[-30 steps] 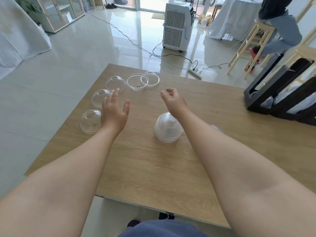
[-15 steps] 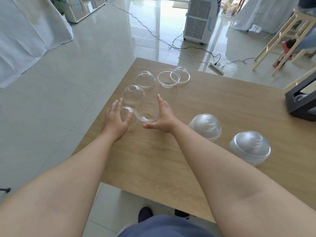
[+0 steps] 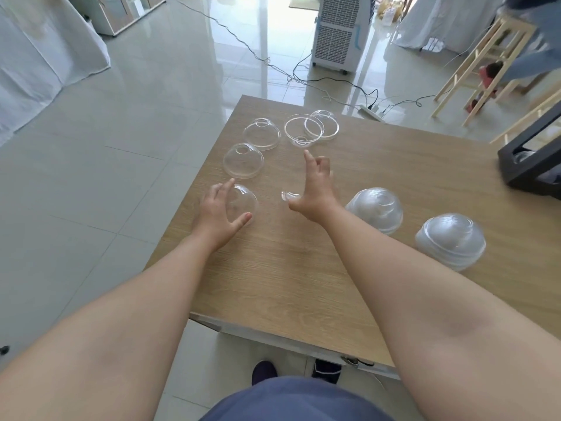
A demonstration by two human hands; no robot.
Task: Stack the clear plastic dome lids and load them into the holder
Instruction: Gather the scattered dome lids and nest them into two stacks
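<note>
Two hands work: our left hand (image 3: 219,211) cups a thin, slippery clear plastic dome lid (image 3: 243,201) by its rim, while our right hand (image 3: 314,189) pinches another clear lid (image 3: 287,196).

- Both bare forearms reach forward from the near edge of the tabletop (image 3: 303,268), the left arm crossing its near-left corner, the right arm coming in from the lower right.
- The left hand (image 3: 217,209) lies palm down near the left edge, fingers spread and lightly curved, thumb stretched out to the right; fingers and thumb cup a clear dome lid (image 3: 243,202).
- The right hand (image 3: 314,189) is raised on edge toward the middle of the tabletop, index finger pointing away, the other fingers curled in, thumb thrust left.
- Whether the right hand holds anything cannot be told; a clear rim shows at its thumb.
</note>
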